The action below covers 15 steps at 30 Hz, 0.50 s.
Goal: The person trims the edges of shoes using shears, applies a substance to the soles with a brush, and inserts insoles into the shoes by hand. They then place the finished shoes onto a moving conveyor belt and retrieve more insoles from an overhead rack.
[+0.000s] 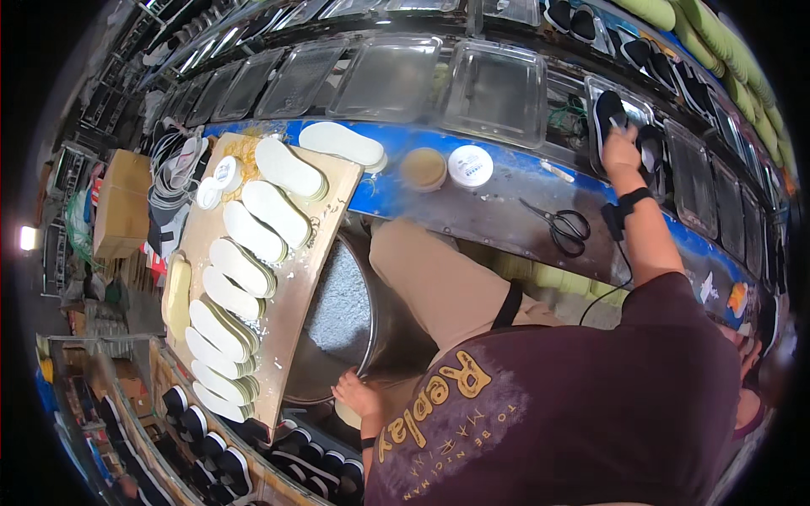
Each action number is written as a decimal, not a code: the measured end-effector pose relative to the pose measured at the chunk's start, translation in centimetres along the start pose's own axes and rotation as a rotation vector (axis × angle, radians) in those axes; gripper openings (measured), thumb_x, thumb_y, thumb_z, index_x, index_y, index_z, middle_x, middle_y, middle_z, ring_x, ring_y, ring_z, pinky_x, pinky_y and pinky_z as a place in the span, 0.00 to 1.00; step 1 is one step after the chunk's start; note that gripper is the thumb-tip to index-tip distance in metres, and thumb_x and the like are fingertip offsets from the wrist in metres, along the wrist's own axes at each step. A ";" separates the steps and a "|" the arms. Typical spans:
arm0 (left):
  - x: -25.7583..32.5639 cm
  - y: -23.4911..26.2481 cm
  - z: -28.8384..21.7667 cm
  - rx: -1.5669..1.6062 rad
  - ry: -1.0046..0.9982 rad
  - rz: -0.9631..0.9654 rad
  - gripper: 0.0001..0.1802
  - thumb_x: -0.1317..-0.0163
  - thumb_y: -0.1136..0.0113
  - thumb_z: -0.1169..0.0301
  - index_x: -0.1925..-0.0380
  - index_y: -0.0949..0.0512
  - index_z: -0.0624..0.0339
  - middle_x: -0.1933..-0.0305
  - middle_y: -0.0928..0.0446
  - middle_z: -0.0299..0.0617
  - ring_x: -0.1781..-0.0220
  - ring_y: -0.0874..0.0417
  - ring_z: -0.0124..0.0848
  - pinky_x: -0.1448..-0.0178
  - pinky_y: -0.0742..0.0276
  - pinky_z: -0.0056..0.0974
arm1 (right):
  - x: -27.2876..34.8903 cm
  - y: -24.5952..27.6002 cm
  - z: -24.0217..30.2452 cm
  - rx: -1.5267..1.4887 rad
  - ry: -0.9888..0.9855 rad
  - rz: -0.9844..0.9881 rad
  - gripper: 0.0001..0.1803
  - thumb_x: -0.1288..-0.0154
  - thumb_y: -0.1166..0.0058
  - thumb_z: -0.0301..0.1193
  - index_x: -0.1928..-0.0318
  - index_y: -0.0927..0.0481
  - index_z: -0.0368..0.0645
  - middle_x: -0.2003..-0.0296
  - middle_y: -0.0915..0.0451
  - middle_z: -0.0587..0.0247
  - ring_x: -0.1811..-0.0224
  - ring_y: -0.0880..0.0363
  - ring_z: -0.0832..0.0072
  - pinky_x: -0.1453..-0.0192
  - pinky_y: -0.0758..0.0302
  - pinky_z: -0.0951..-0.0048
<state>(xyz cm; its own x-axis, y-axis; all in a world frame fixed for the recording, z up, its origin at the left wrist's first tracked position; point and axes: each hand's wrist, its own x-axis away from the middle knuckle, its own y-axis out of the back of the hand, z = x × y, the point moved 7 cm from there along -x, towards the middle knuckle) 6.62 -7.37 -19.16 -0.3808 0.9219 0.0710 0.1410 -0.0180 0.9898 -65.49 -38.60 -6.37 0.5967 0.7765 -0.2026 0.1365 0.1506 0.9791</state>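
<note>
My right hand (pixel 622 153) reaches to the far right and grips the heel end of a black shoe (pixel 609 116) with a white sole. That shoe is over a clear plastic tray (pixel 641 110) on the rack, beside another dark shoe (pixel 650 149). My left hand (pixel 357 394) is low, by the rim of a round metal drum (pixel 371 337), its fingers stretched out and holding nothing I can see. Left of the drum, several white insoles (pixel 240 228) lie in stacked rows on a wooden board (pixel 291 358).
Black-handled scissors (pixel 567 232) lie on the blue-and-grey bench (pixel 506 202), near a white round tub (pixel 470 166) and an open tan tub (pixel 423 169). Beyond stand racked plastic trays (pixel 494 93). A cardboard box (pixel 122 204) is at left. Black shoes (pixel 232 468) fill lower-left racks. A cable trails from my right wristband.
</note>
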 end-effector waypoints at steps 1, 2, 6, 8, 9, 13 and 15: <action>-0.3 -0.2 -0.4 -0.012 -0.016 -0.009 0.28 0.60 0.37 0.70 0.52 0.26 0.55 0.51 0.27 0.44 0.40 0.31 0.44 0.26 0.53 0.56 | 0.8 0.4 -3.3 0.052 -0.082 0.017 0.24 0.36 0.47 0.44 0.46 0.24 0.41 0.38 0.34 0.39 0.49 0.21 0.44 0.44 0.24 0.52; -0.4 -0.2 -0.5 -0.009 -0.016 -0.013 0.28 0.60 0.37 0.70 0.52 0.26 0.55 0.51 0.27 0.44 0.40 0.31 0.44 0.26 0.53 0.56 | 0.7 0.2 -4.6 0.119 0.000 0.240 0.25 0.39 0.43 0.48 0.53 0.20 0.39 0.46 0.24 0.42 0.48 0.21 0.48 0.43 0.25 0.55; 0.1 -0.1 -0.3 -0.006 0.000 -0.033 0.28 0.60 0.35 0.71 0.53 0.26 0.55 0.52 0.26 0.45 0.42 0.29 0.44 0.27 0.51 0.57 | 1.4 1.1 -3.9 0.006 0.017 0.290 0.26 0.41 0.41 0.50 0.59 0.18 0.38 0.62 0.17 0.44 0.55 0.18 0.51 0.48 0.24 0.56; 0.2 0.3 -0.3 -0.020 -0.022 -0.051 0.27 0.60 0.33 0.71 0.54 0.25 0.56 0.53 0.26 0.45 0.43 0.28 0.43 0.27 0.50 0.57 | 1.8 3.3 -0.3 -0.055 0.202 0.071 0.27 0.42 0.40 0.52 0.61 0.18 0.37 0.65 0.17 0.44 0.59 0.17 0.50 0.53 0.23 0.55; 0.3 0.5 -0.1 -0.024 0.014 -0.058 0.27 0.60 0.33 0.71 0.54 0.25 0.56 0.53 0.26 0.45 0.43 0.28 0.43 0.27 0.50 0.57 | 3.1 4.9 2.1 -0.073 0.220 0.013 0.27 0.43 0.39 0.53 0.64 0.19 0.37 0.65 0.18 0.42 0.61 0.18 0.49 0.56 0.23 0.54; 0.4 1.0 -0.1 0.086 -0.042 -0.078 0.25 0.58 0.35 0.72 0.54 0.24 0.55 0.53 0.24 0.45 0.43 0.27 0.43 0.27 0.50 0.57 | 13.3 9.4 13.5 -0.428 0.726 -0.232 0.23 0.46 0.35 0.48 0.68 0.21 0.37 0.69 0.20 0.47 0.67 0.20 0.50 0.64 0.24 0.56; 0.2 0.5 0.5 0.197 -0.006 -0.087 0.23 0.55 0.37 0.72 0.54 0.23 0.55 0.50 0.24 0.46 0.42 0.28 0.44 0.27 0.49 0.58 | 18.7 9.5 18.0 -0.513 0.982 -0.161 0.22 0.49 0.32 0.45 0.69 0.22 0.38 0.70 0.21 0.51 0.69 0.20 0.52 0.66 0.25 0.58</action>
<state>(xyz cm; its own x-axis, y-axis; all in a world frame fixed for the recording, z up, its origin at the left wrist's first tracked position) 7.08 -6.99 -18.73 -0.3934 0.9192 -0.0146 0.2839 0.1366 0.9491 -38.78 -33.68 -1.11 -0.3124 0.8372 -0.4488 -0.3215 0.3513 0.8793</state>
